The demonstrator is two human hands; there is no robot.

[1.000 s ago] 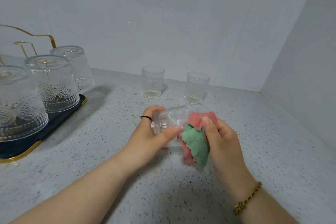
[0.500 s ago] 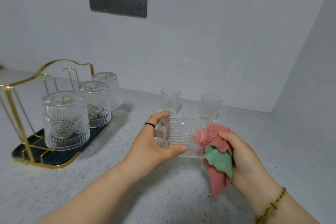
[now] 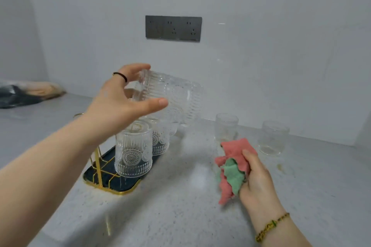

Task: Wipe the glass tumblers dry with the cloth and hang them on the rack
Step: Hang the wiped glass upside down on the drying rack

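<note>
**Supervisor:** Report the hand states.

**Operator:** I read the left hand (image 3: 120, 102) as pinching the held tumbler (image 3: 174, 96) at its thick base end, thumb underneath and fingers over the top. The right hand (image 3: 259, 180) is curled round the cloth (image 3: 232, 168), low over the desk (image 3: 180, 206), and touches no glass.

**Supervisor:** Where is the held tumbler?

**Operator:** It is in the air, above the rack (image 3: 98, 164) and clear of it. Below it, the nearest hung tumbler (image 3: 133, 154) and the second hung tumbler (image 3: 159, 142) stand mouth down on the rack. I see part of another glass behind them, mostly hidden.

**Supervisor:** State its axis.

**Operator:** The long axis lies near horizontal, dipping slightly to the right. The base faces the left palm and the mouth points right, away from the rack. I judge that hanging it calls for about a quarter turn to bring the mouth down.

**Supervisor:** Which hand is nearer the rack?

**Operator:** The left. The right hand is well apart from the rack, near the middle upright tumbler (image 3: 226, 128) and the right upright tumbler (image 3: 274, 138) by the wall.

**Supervisor:** Is a free peg confirmed?

**Operator:** No. The left forearm and the glasses cover that part of the frame. I advise locating the peg before lowering, since the hung glasses stand directly beneath.
</note>
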